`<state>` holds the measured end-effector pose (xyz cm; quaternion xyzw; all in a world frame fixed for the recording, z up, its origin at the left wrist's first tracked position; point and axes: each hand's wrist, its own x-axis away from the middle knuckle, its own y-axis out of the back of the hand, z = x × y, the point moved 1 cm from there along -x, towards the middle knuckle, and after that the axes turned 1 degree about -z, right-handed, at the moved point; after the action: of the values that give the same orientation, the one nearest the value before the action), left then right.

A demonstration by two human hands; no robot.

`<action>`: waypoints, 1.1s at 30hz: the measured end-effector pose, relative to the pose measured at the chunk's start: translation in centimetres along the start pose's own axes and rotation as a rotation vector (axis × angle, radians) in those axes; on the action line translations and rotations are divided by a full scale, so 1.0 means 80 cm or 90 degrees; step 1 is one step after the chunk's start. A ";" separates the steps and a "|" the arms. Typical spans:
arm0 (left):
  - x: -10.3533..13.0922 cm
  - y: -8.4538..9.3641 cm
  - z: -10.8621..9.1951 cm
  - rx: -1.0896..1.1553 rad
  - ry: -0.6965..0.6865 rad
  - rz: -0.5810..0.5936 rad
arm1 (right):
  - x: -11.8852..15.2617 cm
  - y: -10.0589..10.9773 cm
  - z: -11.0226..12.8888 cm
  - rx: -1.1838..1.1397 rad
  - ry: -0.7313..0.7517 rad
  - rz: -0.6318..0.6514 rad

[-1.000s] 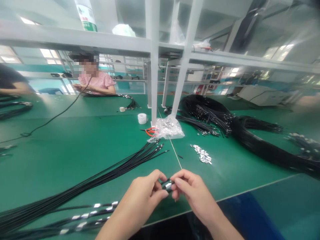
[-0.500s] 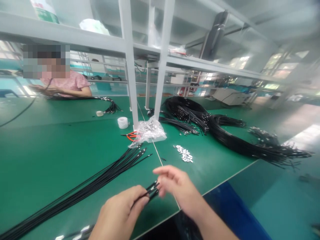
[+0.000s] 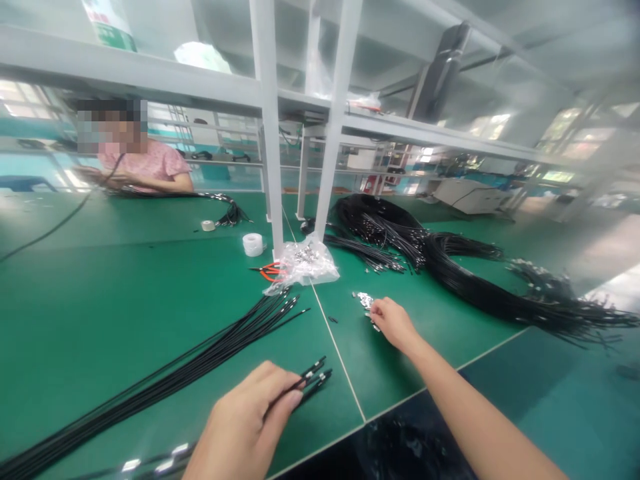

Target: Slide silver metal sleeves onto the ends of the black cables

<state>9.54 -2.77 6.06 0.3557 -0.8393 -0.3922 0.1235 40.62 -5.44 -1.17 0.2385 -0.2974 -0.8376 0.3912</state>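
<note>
Cables (image 3: 315, 377) are pinched in the left hand (image 3: 260, 413), fingers closed on the bunch, tips aimed between 1 and 2 o'clock. Silver pieces (image 3: 365, 300) sit piled on the table (image 3: 150, 320), roughly 1 o'clock from those fingers, the pile running about 11 to 5. The right hand (image 3: 393, 323) is way nearer, fingers bunched narrow right at it; can't tell if they're gripping one tbh.

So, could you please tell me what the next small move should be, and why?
Probably the right hand should pick one from the pile of small, shiny silver metal pieces: that hand is right at the pile, and the left hand holds several thin black cables near their ends.
</note>
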 end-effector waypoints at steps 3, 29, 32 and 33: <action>0.002 -0.003 -0.006 0.022 -0.044 -0.018 | 0.030 -0.003 0.027 -0.124 0.006 0.005; 0.008 -0.014 -0.020 0.036 -0.028 -0.029 | 0.156 -0.043 0.137 -0.707 -0.101 0.339; 0.004 -0.012 -0.013 0.177 -0.002 -0.013 | 0.158 -0.050 0.142 -0.722 -0.105 0.350; 0.004 -0.010 -0.011 0.201 0.005 -0.010 | 0.158 -0.051 0.142 -0.723 -0.112 0.343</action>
<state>10.16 -3.86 6.02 0.3786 -0.8874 -0.2547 0.0661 24.00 -9.91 1.96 -0.1590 0.1124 -0.7533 0.6282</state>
